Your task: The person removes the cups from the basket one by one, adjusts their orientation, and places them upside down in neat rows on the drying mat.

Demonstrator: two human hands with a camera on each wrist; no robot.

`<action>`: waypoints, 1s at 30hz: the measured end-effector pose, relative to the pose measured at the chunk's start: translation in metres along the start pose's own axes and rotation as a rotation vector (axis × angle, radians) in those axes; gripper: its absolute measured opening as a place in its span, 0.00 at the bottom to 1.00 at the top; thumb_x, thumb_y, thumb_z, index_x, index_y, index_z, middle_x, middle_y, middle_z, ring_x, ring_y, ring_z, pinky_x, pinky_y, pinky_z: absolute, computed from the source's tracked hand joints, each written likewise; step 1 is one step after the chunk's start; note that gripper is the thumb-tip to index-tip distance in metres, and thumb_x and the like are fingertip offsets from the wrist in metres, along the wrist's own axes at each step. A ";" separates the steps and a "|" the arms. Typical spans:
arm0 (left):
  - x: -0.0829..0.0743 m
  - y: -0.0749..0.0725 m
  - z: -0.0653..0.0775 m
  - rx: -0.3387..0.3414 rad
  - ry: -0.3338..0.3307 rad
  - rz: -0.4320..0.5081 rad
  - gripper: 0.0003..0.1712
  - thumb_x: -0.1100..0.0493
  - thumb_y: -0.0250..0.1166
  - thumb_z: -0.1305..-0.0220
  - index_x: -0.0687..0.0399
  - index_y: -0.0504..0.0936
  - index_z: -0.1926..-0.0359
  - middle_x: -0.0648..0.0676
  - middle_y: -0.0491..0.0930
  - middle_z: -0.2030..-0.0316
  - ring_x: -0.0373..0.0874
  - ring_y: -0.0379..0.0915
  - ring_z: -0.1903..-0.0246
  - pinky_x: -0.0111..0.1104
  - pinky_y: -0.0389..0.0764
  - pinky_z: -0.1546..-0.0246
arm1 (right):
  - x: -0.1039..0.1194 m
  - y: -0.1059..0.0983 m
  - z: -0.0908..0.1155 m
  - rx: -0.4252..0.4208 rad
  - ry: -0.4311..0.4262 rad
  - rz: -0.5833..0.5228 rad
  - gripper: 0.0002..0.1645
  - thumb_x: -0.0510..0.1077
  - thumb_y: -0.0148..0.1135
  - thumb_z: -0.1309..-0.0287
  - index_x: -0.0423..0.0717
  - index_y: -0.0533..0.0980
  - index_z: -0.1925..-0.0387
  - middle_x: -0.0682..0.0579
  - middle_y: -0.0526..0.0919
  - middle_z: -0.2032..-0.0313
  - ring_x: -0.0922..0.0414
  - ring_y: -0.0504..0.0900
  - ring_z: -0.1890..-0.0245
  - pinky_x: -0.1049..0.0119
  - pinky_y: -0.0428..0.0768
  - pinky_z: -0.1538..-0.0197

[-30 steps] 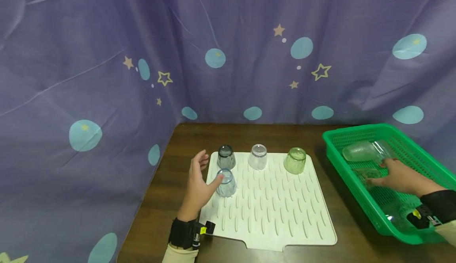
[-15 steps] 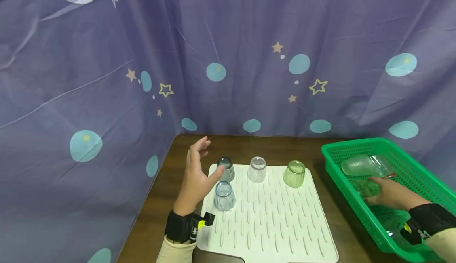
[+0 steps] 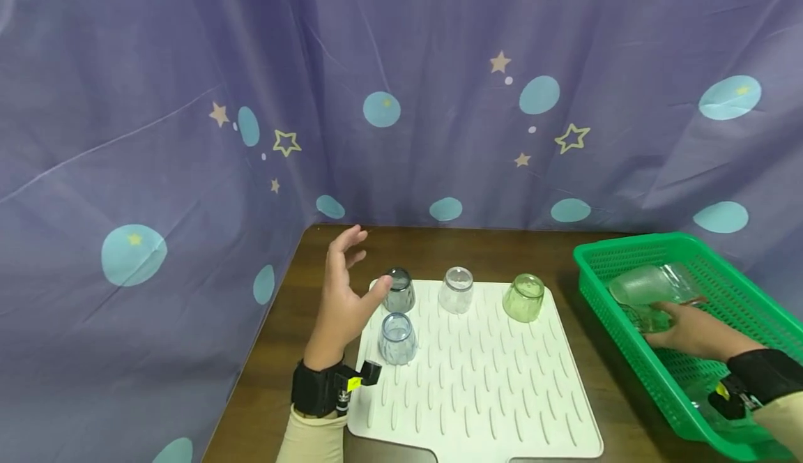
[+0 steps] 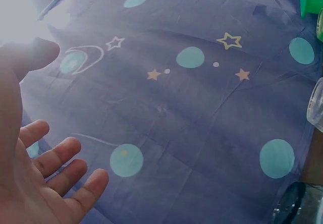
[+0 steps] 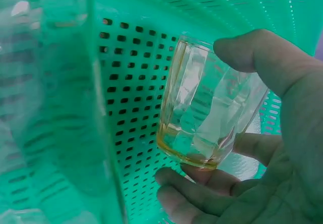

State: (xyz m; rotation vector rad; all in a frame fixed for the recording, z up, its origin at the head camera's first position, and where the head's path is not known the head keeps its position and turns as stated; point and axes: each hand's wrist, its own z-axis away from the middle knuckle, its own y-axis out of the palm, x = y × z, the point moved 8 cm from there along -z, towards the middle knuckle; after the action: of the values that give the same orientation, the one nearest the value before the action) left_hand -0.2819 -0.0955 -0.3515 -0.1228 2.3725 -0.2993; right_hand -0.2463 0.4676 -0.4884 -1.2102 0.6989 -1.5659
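My left hand (image 3: 343, 302) is held with fingers spread over the left edge of a white ribbed drying mat (image 3: 477, 379). Its thumb overlaps an upside-down dark grey glass (image 3: 399, 299) in the head view; a pale blue glass (image 3: 398, 344) stands just nearer. In the left wrist view the palm and fingers (image 4: 65, 158) hold nothing. Inside a green basket (image 3: 633, 355), my right hand (image 3: 699, 330) grips an amber-tinted faceted glass (image 5: 202, 103), thumb on one end and fingers at the other. Part of that glass is hidden by the hand in the head view.
A clear glass (image 3: 456, 292) and a green glass (image 3: 523, 299) stand upside down along the mat's far edge. More glasses lie in the basket, including a frosted-looking one (image 3: 640, 285) beyond my right hand. A patterned purple curtain (image 3: 439, 135) hangs behind the table.
My left hand has moved away from the blue glass, up toward the dark grey one. My right hand has drawn in around the amber-tinted glass in the basket. The head view shifts slightly.
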 end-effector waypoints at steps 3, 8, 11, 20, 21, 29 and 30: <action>0.004 0.003 -0.001 0.028 -0.025 0.013 0.47 0.60 0.70 0.36 0.53 0.56 0.22 0.54 0.61 0.27 0.55 0.60 0.29 0.49 0.71 0.33 | -0.004 -0.003 -0.001 0.017 0.006 -0.021 0.56 0.57 0.66 0.32 0.13 0.52 0.32 0.21 0.78 0.52 0.27 0.80 0.55 0.45 0.82 0.62; 0.016 0.005 0.000 0.057 -0.070 0.042 0.46 0.62 0.69 0.36 0.53 0.56 0.22 0.57 0.62 0.29 0.56 0.59 0.28 0.54 0.71 0.34 | -0.004 -0.003 -0.001 0.030 0.020 -0.027 0.56 0.57 0.65 0.31 0.13 0.51 0.31 0.19 0.76 0.51 0.27 0.80 0.55 0.46 0.82 0.62; 0.023 0.005 0.001 0.067 -0.097 0.048 0.46 0.62 0.69 0.36 0.53 0.56 0.22 0.57 0.63 0.30 0.57 0.60 0.29 0.55 0.71 0.33 | -0.002 -0.002 0.000 0.041 0.026 -0.024 0.56 0.58 0.64 0.31 0.13 0.51 0.31 0.17 0.75 0.50 0.25 0.79 0.55 0.45 0.81 0.61; 0.036 0.011 0.000 0.133 -0.220 -0.005 0.45 0.56 0.70 0.34 0.50 0.56 0.22 0.58 0.64 0.31 0.52 0.61 0.30 0.50 0.69 0.30 | 0.001 -0.001 -0.002 0.061 0.042 -0.022 0.56 0.59 0.62 0.29 0.13 0.49 0.31 0.14 0.72 0.49 0.22 0.77 0.53 0.44 0.81 0.61; 0.037 0.012 0.000 0.138 -0.229 -0.006 0.46 0.56 0.70 0.34 0.51 0.56 0.22 0.58 0.64 0.31 0.52 0.61 0.30 0.50 0.69 0.30 | 0.001 -0.001 -0.002 0.062 0.044 -0.024 0.56 0.59 0.62 0.29 0.13 0.49 0.31 0.14 0.72 0.49 0.23 0.77 0.53 0.44 0.81 0.61; 0.041 0.010 0.000 0.137 -0.238 -0.009 0.46 0.58 0.70 0.34 0.53 0.56 0.22 0.60 0.64 0.31 0.54 0.62 0.31 0.51 0.70 0.32 | -0.001 -0.002 -0.003 0.032 0.029 0.006 0.54 0.59 0.61 0.28 0.14 0.52 0.31 0.09 0.63 0.43 0.17 0.73 0.50 0.42 0.81 0.60; 0.041 0.009 0.000 0.136 -0.237 -0.011 0.46 0.58 0.70 0.34 0.53 0.56 0.22 0.60 0.64 0.31 0.53 0.62 0.31 0.51 0.70 0.32 | -0.001 -0.002 -0.003 0.031 0.029 0.008 0.54 0.59 0.61 0.28 0.14 0.52 0.31 0.09 0.63 0.43 0.17 0.73 0.50 0.42 0.80 0.60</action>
State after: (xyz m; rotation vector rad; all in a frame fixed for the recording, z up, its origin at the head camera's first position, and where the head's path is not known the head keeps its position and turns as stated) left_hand -0.3113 -0.0937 -0.3810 -0.1007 2.1104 -0.4265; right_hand -0.2497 0.4689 -0.4882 -1.1626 0.6949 -1.5849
